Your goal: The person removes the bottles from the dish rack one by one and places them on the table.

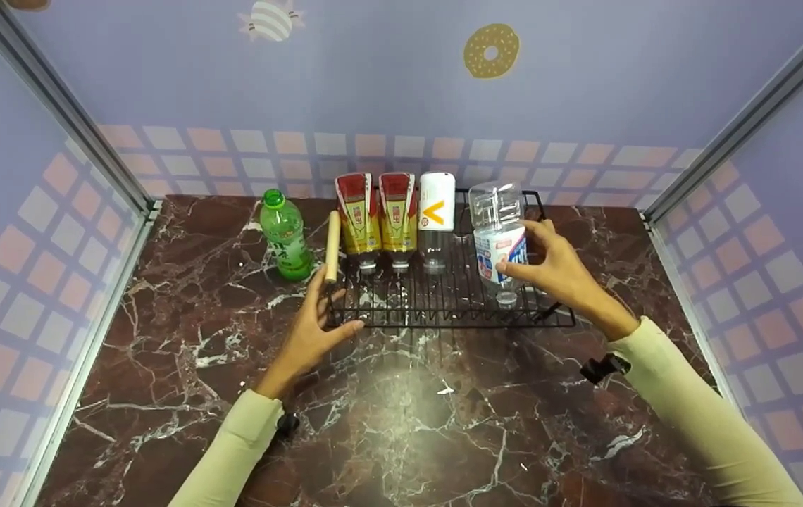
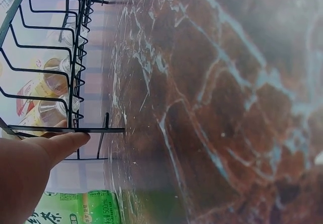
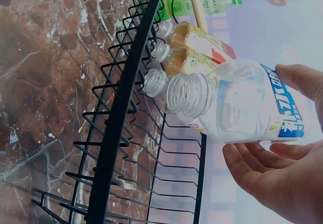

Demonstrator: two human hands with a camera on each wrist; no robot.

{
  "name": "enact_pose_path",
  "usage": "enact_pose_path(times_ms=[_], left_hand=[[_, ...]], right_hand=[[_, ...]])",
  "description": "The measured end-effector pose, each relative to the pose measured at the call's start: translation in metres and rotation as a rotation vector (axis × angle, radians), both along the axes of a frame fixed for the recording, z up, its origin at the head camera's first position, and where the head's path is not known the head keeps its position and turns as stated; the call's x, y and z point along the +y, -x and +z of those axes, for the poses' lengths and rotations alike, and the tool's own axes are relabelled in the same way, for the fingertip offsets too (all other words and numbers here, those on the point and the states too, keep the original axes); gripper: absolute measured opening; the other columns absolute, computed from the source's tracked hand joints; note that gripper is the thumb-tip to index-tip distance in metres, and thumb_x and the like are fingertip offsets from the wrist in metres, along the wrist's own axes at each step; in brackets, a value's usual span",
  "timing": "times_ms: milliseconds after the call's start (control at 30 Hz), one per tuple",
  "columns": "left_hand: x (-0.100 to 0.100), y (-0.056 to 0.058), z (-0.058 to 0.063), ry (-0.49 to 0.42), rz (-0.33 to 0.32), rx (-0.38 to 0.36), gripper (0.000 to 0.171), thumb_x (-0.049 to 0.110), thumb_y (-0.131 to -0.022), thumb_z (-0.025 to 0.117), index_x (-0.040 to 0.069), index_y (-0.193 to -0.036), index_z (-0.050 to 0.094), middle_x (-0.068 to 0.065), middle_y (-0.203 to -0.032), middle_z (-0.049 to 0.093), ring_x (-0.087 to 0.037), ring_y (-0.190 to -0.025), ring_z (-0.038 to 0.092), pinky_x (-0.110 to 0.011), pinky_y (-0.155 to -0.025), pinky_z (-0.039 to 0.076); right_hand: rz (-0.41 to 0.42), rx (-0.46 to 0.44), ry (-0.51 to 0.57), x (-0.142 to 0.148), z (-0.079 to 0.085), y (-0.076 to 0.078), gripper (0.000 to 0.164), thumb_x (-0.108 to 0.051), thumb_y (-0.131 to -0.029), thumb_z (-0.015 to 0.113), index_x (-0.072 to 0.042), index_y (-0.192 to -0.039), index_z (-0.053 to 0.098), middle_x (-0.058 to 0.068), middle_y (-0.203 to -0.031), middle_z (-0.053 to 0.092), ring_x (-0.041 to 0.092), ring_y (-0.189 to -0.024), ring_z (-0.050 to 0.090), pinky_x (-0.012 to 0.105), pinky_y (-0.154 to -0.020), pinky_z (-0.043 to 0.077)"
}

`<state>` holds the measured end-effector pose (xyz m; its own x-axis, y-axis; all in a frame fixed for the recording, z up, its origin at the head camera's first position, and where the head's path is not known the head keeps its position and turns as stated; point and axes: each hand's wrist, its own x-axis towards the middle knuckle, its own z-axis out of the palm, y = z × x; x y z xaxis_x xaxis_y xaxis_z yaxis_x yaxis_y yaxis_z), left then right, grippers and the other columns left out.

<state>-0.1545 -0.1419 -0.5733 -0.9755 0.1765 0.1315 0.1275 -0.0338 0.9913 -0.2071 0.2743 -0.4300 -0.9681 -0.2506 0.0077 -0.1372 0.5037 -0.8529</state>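
Inverted bottle at the rack: likely faults

The labelled bottle is being gripped, neck downward, by the right hand over the right part of the wire rack; the rack's left front corner is being held by the left hand, thumb spread from fingers. Slipping is probably being risked by smooth-looking plastic, knocking of the half-white bottle by any leftward swing, and rack tilting by uneven pressure

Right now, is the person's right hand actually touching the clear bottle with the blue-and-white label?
Touching. The right wrist view shows it plainly: the right hand grips the clear bottle, with digits against opposite sides of it.
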Motion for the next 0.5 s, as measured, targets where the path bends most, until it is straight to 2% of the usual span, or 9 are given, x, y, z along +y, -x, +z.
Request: enact_pose_path(times_ms=[33,133,200,233,333,400,467,500], left_hand=[[0.000,0.000,0.000,-0.003,0.001,-0.001,0.120,0.000,-0.091,0.088,0.012,-0.178,0.006,-0.021,-0.183,-0.004,-0.050,-0.160,0.033,-0.066,-0.125,0.037],[0.000,0.000,-0.001,-0.009,-0.001,0.001,0.120,0.000,-0.091,0.088,0.013,-0.178,0.006,-0.020,-0.183,-0.005,-0.050,-0.160,0.033,-0.067,-0.124,0.039],[0.000,0.000,-0.001,-0.011,-0.001,0.001,0.120,0.001,-0.091,0.089,0.013,-0.178,0.006,-0.020,-0.184,-0.005,-0.050,-0.160,0.034,-0.066,-0.125,0.038],[0.000,0.000,-0.001,-0.011,0.000,-0.001,0.121,0.001,-0.090,0.089,0.014,-0.178,0.007,-0.020,-0.184,-0.004,-0.050,-0.160,0.034,-0.066,-0.126,0.038],[-0.001,-0.001,-0.001,-0.011,0.004,-0.010,0.122,0.002,-0.089,0.091,0.015,-0.178,0.008,-0.019,-0.184,-0.003,-0.046,-0.159,0.038,-0.065,-0.126,0.038],[-0.002,-0.001,-0.002,-0.016,0.008,-0.013,0.123,0.002,-0.088,0.091,0.016,-0.178,0.009,-0.020,-0.184,-0.001,-0.044,-0.159,0.040,-0.064,-0.125,0.040],[-0.002,-0.001,-0.003,-0.022,0.010,-0.007,0.123,0.000,-0.087,0.091,0.014,-0.178,0.009,-0.020,-0.183,0.001,-0.044,-0.158,0.041,-0.064,-0.126,0.040],[-0.002,-0.001,-0.004,-0.027,0.010,-0.004,0.123,-0.001,-0.087,0.091,0.013,-0.178,0.009,-0.020,-0.183,0.001,-0.044,-0.158,0.041,-0.063,-0.126,0.039]], right_hand=[[0.004,0.004,-0.010,0.000,0.000,-0.001,0.088,-0.021,-0.095,0.089,0.004,-0.164,0.041,0.027,-0.154,0.059,0.041,-0.136,0.063,0.037,-0.107,0.061],[0.009,0.013,-0.033,0.000,0.000,-0.005,0.088,-0.024,-0.095,0.090,0.004,-0.164,0.042,0.033,-0.170,0.036,0.045,-0.161,0.034,0.052,-0.125,0.045],[0.004,0.015,-0.052,0.001,-0.001,-0.008,0.090,-0.026,-0.095,0.090,0.004,-0.165,0.042,0.035,-0.177,0.014,0.046,-0.167,0.012,0.058,-0.132,0.032],[0.002,0.012,-0.058,0.001,-0.001,-0.010,0.091,-0.026,-0.094,0.090,0.004,-0.165,0.042,0.035,-0.178,0.006,0.046,-0.168,0.007,0.059,-0.134,0.027],[-0.003,-0.004,-0.054,0.000,-0.002,-0.015,0.091,-0.026,-0.093,0.092,0.002,-0.165,0.043,0.033,-0.178,-0.013,0.049,-0.163,0.027,0.060,-0.132,0.031],[-0.007,0.000,-0.062,-0.001,-0.004,-0.017,0.090,-0.026,-0.092,0.092,0.001,-0.164,0.045,0.032,-0.178,-0.016,0.051,-0.159,0.033,0.059,-0.131,0.034],[-0.007,0.012,-0.069,-0.001,-0.005,-0.019,0.088,-0.025,-0.091,0.093,0.001,-0.163,0.047,0.032,-0.178,-0.017,0.052,-0.160,0.032,0.061,-0.132,0.031],[-0.006,0.024,-0.076,-0.002,-0.006,-0.020,0.087,-0.024,-0.091,0.093,0.001,-0.162,0.049,0.032,-0.178,-0.016,0.051,-0.163,0.025,0.063,-0.133,0.027]])
